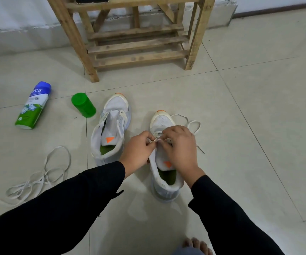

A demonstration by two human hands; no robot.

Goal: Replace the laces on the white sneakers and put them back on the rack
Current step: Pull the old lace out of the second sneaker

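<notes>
Both the left hand and right hand pinch the lace over the sneaker eyelets.

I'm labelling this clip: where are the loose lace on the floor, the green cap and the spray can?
loose lace (43, 174), head view, where its strands cross
green cap (87, 109), head view, middle of its side
spray can (33, 105), head view, middle of its label

The left sneaker and right sneaker are white with orange toes, orange triangles and green insides. The loose lace on the left is off-white. The bottle is blue, white and green. The cap is green.
</notes>
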